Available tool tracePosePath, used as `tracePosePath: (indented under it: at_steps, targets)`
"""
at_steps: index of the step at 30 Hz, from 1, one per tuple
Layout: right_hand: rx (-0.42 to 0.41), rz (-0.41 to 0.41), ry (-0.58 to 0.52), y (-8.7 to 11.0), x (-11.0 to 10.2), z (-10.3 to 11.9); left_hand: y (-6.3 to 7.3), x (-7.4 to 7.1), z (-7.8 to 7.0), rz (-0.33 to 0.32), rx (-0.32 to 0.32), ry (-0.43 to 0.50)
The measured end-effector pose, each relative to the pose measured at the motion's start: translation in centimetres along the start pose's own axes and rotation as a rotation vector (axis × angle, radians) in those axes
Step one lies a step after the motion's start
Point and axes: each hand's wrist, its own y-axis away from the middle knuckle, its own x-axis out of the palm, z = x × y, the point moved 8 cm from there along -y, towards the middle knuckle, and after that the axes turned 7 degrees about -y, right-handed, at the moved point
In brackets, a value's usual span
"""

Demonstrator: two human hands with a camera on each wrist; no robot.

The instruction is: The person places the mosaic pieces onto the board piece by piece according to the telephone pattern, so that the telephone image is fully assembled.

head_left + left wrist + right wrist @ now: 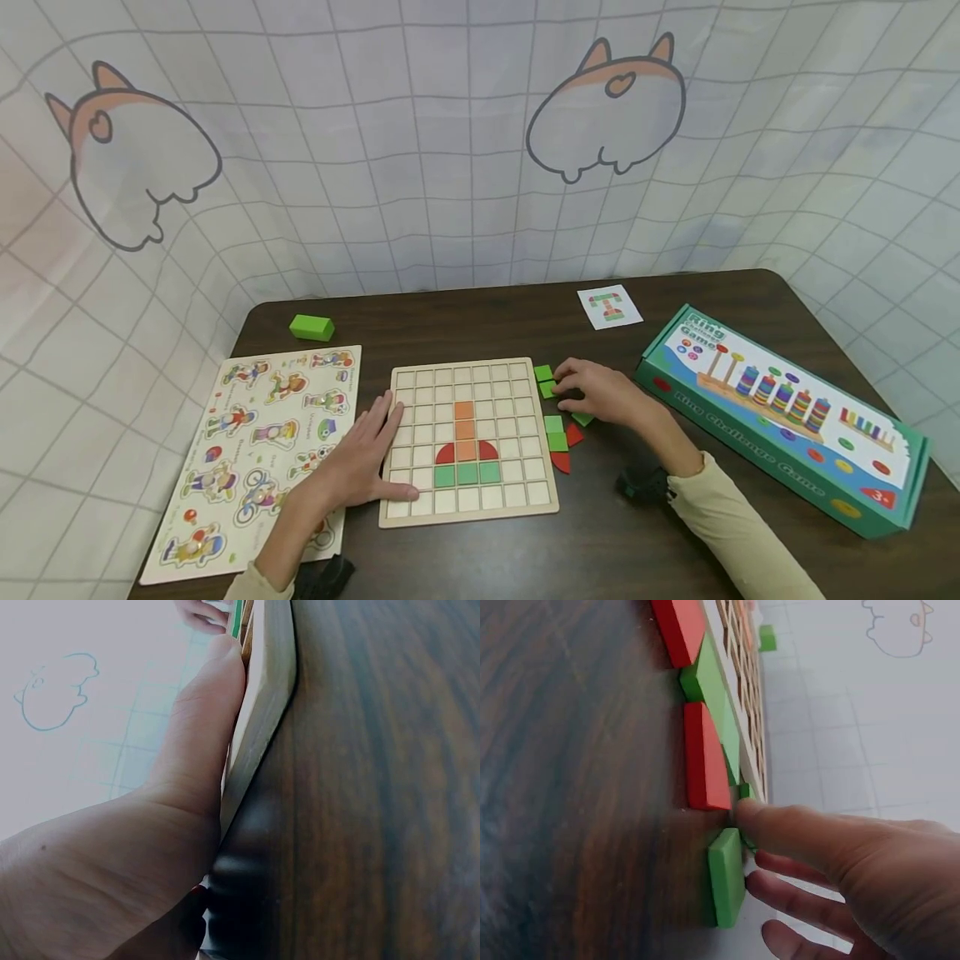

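My left hand (357,467) rests on the left edge of a wooden grid board (543,504), fingers and thumb extended; its straight thumb (199,727) lies on the rim in the left wrist view. On the board stand a column of orange squares (465,429), a red quarter-circle (446,454) at each side of the column's foot, and a row of green squares (467,474) below. Right of the board, my right hand (600,390) has loosely bent fingers, with fingertips at a green tile (547,389). In the right wrist view its thumb tip partly hides a green tile (745,790).
Loose green tiles (555,433) and red pieces (560,462) lie along the board's right side. A pattern card (622,310) lies behind. A green game box (780,417) occupies the right, a picture puzzle board (247,479) the left, with a green block (311,327) behind it.
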Motion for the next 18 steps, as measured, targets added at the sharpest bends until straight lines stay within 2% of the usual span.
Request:
tracePosePath:
  at_steps: [6, 9, 14, 18]
  targets:
    - [0.085, -0.028, 0.051, 0.0, -0.2, -0.3, -0.1, 0.1, 0.1, 0.002, -0.004, -0.006]
    - [0.087, -0.051, 0.048, 0.0, -0.4, -0.4, -0.2, 0.1, 0.1, 0.003, -0.006, -0.003]
    - [-0.023, -0.101, 0.034, 0.1, -0.8, -0.3, -0.2, 0.1, 0.1, 0.003, -0.006, 0.001]
    - [-0.137, -0.214, -0.005, -0.2, -2.6, 0.4, -0.1, 0.0, 0.1, 0.001, -0.001, -0.001]
